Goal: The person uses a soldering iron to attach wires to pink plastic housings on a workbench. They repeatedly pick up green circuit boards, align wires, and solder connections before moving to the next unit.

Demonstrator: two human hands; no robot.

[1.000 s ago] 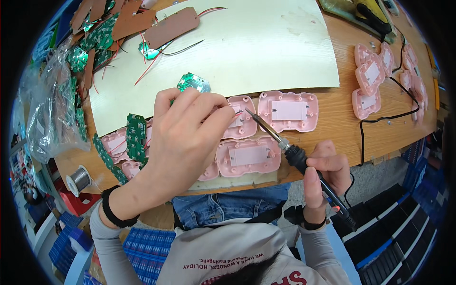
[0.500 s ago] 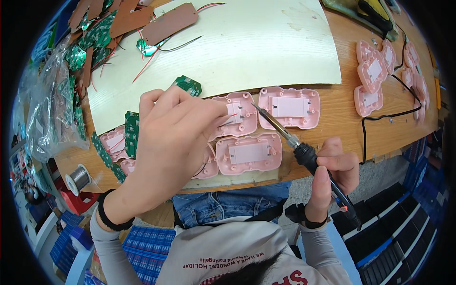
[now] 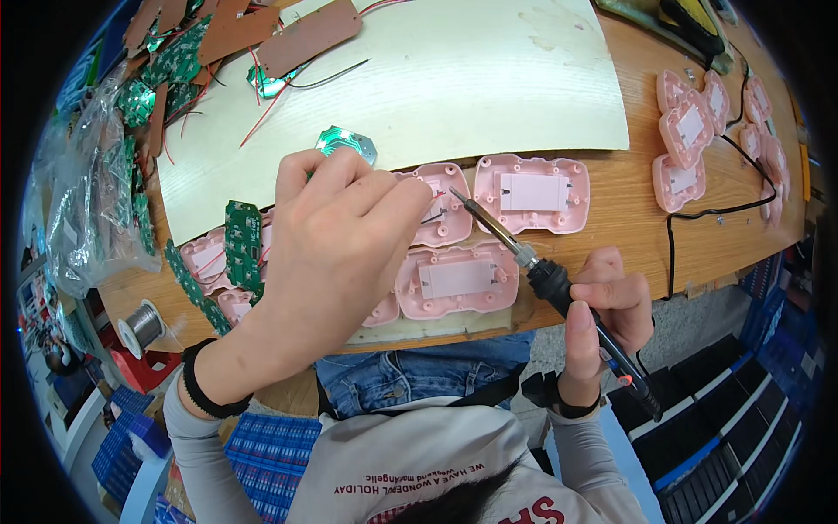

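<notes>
My left hand [image 3: 345, 231] is closed in a pinch over a pink plastic shell [image 3: 456, 229]. Thin red and black wires [image 3: 439, 197] stick out by its fingertips, which are partly hidden. Behind those knuckles a green circuit board [image 3: 360, 146] shows, its lower part covered. In my right hand [image 3: 615, 310] is a black-handled soldering iron [image 3: 552, 281], tip pointing up and left, close to the wire ends over the shell. Two more pink shells lie alongside, one to the right [image 3: 576, 196] and one nearer me [image 3: 497, 297].
Pink shells with green boards [image 3: 243, 244] lie left of my hand, by a solder spool [image 3: 141, 325]. A pale sheet [image 3: 489, 79] covers the table's middle; brown boards [image 3: 312, 37] pile up far left. More shells [image 3: 683, 135] and a black cord [image 3: 698, 217] are at right.
My left hand has shifted slightly right, and the green board behind it has tilted, catching light. The soldering iron's tip has moved a little left, nearer the wires.
</notes>
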